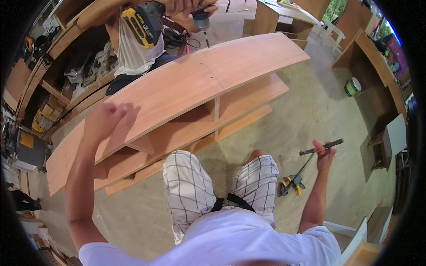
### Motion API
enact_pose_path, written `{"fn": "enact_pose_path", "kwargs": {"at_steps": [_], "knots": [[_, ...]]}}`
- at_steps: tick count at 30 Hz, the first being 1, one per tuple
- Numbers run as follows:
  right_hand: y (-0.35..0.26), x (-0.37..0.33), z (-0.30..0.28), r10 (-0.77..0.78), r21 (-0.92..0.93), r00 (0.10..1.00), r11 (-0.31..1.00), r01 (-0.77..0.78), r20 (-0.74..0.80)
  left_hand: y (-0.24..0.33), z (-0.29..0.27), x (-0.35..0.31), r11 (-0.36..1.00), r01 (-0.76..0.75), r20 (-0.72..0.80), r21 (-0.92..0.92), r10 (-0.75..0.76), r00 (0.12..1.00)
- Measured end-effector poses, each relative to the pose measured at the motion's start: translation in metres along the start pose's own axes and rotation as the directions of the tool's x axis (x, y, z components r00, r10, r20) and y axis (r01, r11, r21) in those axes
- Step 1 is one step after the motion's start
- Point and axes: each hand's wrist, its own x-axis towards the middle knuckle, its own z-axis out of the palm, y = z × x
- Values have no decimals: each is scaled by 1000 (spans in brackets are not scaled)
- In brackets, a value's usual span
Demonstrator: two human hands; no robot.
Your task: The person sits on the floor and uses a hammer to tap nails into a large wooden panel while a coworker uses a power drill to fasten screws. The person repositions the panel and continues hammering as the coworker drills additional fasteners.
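My left hand point(106, 119), slightly blurred, is closed over the left part of a long reddish wooden panel point(168, 95). Whatever its fingers may hold is hidden, and I cannot tell if it touches the wood. Out to the right, my right hand point(326, 158) grips a dark rod-shaped tool point(333, 144) with a thicker end. Below that hand is a black and yellow bar clamp point(291, 184), its bar running up toward the fingers. The panel tops a long shelf unit with lower boards point(255, 95) and upright dividers.
Across the panel, another person's hands point(182, 8) hold a yellow and black cordless drill point(141, 26), its bit close to the panel's far edge. A green and white can point(353, 87) and a white stool point(332, 35) stand at right. Wooden cabinets point(375, 57) line the sides.
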Motion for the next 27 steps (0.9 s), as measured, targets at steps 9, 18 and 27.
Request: {"fn": "enact_pose_path", "kwargs": {"at_steps": [9,18,27], "knots": [[-266,-14,178,18,-851,883,279,446,469,20,34,106,959,-275,85,-68,280,956],[-291,21,332,-35,88,644,995,-50,764,14,40,109,963,-254,128,-94,265,956],[-214,35,523,-184,79,694,980,181,696,14,39,109,959,-246,116,-143,263,958]]}}
